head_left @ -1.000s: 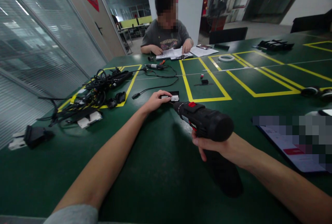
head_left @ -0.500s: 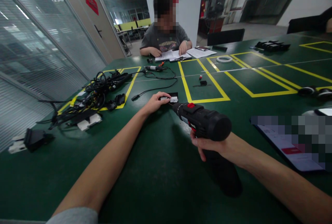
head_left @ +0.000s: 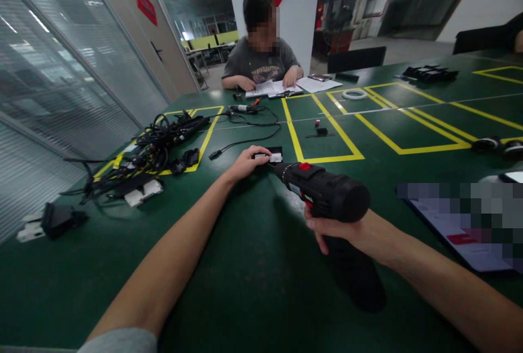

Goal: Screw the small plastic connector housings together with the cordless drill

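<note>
My right hand [head_left: 347,233] is wrapped around the grip of a black cordless drill [head_left: 324,192] with a red switch on top. The drill's nose points at a small black-and-white part [head_left: 270,156] lying on the green table [head_left: 245,266]. My left hand [head_left: 245,161] reaches far forward and pinches that part, holding it down on the table. The drill tip sits right at the part's near edge; whether it touches is hidden.
A tangle of black cables and adapters [head_left: 151,143] lies at the left inside yellow tape lines. A black plug [head_left: 55,217] sits near the left edge. A person [head_left: 261,53] sits across the table over papers [head_left: 278,86]. A blurred sheet [head_left: 466,217] lies at right.
Almost nothing moves. The view shifts slightly; both hands stay in place with the drill pointed at the small part.
</note>
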The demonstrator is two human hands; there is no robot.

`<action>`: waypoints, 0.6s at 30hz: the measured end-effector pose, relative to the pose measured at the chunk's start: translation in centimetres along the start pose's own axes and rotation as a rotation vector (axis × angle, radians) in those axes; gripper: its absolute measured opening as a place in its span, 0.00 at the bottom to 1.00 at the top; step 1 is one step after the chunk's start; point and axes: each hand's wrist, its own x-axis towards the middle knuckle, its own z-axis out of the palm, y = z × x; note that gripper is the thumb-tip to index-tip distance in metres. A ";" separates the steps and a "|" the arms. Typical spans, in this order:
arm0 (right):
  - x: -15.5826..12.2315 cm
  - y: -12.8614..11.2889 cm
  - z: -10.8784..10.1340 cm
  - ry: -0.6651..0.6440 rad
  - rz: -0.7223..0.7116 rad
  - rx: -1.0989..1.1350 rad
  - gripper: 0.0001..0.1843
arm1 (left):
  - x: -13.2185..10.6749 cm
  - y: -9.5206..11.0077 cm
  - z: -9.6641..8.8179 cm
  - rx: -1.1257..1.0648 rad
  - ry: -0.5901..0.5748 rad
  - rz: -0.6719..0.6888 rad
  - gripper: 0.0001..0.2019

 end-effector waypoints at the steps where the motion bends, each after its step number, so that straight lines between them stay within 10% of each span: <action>1: 0.0 0.0 0.0 -0.002 -0.001 0.002 0.14 | 0.0 0.0 0.0 -0.001 0.000 -0.001 0.18; 18: 0.0 0.1 -0.1 -0.012 -0.024 -0.017 0.14 | 0.0 -0.3 0.1 -0.026 0.008 -0.003 0.17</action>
